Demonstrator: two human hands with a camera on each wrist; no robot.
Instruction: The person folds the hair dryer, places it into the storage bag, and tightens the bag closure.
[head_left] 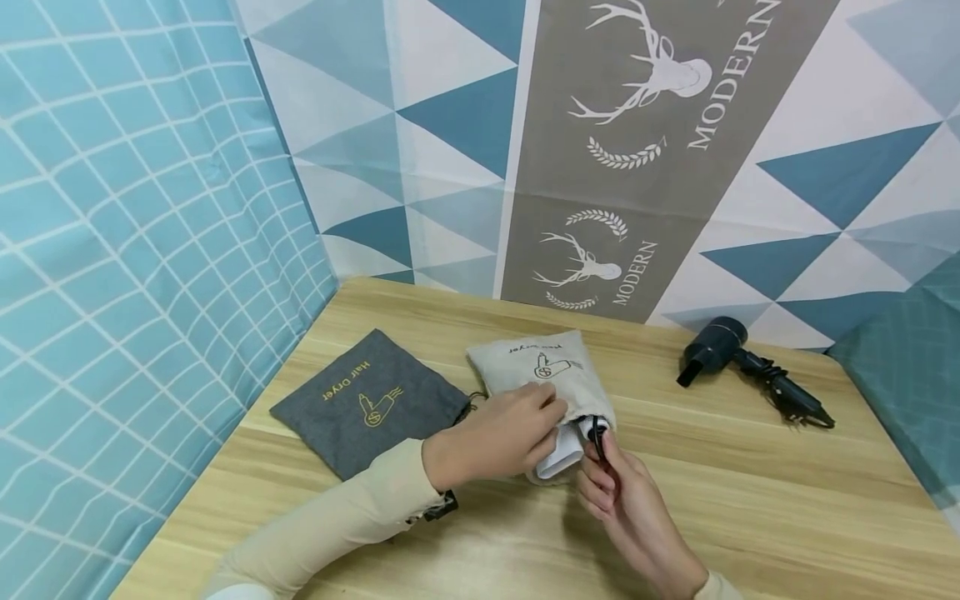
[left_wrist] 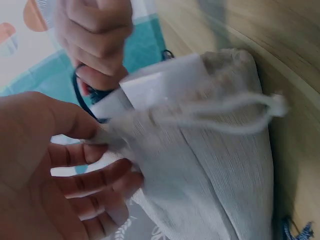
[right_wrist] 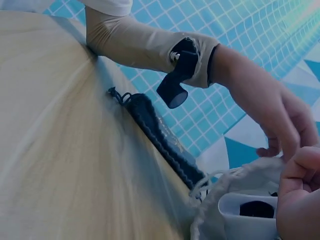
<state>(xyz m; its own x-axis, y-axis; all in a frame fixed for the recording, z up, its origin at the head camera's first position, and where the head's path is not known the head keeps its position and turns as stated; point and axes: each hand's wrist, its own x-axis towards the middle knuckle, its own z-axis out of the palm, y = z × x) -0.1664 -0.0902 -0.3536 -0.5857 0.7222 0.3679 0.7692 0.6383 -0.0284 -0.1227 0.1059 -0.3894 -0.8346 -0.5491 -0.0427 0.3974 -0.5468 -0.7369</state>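
Note:
The light grey drawstring bag (head_left: 510,367), printed with a hair dryer picture, lies mid-table with its mouth towards me. A white hair dryer (head_left: 561,454) sits partly inside; the rest is hidden by cloth. My left hand (head_left: 498,433) pinches the bag's rim between thumb and finger, as the left wrist view shows. At the mouth's right side, my right hand (head_left: 630,504) grips a black cord (head_left: 597,435). In the right wrist view, the white dryer's end (right_wrist: 230,207) has a dark opening and lies within the bag's rim.
A dark grey drawstring bag (head_left: 337,417) with gold print lies flat to the left. To the right, a black hair dryer (head_left: 712,346) rests with its cord bundled beside it. Patterned cloth (head_left: 450,150) hangs behind the wooden table (head_left: 750,533).

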